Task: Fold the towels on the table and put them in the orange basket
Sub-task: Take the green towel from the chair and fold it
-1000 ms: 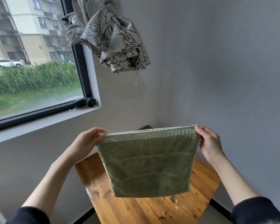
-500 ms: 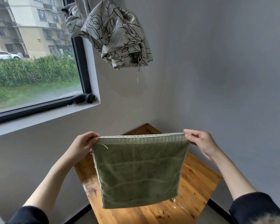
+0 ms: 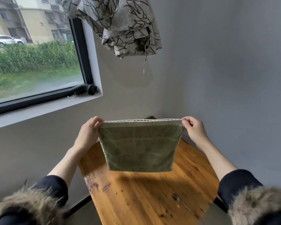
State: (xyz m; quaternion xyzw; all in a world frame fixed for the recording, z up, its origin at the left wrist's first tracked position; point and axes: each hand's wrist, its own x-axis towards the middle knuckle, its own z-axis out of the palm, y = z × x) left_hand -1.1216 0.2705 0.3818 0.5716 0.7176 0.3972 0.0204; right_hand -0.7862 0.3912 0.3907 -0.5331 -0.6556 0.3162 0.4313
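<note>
Towel (image 3: 140, 150), olive green with a pale woven band along its top edge, is hanging in the air above the far end of the wooden worktop (image 3: 146, 195), its lower edge clear of the wood. It is looking already doubled, since 2 layers seem to be showing along the top edge, though the view is too soft there to be sure. Left hand (image 3: 87, 133) is pinching the top left corner, fingers curled over the band, while right hand (image 3: 194, 129) is pinching the top right corner between thumb and fingertips, so both are gripping the towel and keeping the top edge taut and level.

For the fold in hand, the 2 corners are needing to stay level and the cloth flat, so that the next halving is bringing edge onto edge without a skew; lowering the hanging edge onto the worktop first would probably be making that easier than folding in mid-air. No orange basket is showing here, nor any other towel.

Beyond, a bunched patterned curtain (image 3: 120, 25) is hanging by the window (image 3: 36, 62), and a black brush head (image 3: 85, 89) is lying on the sill.
</note>
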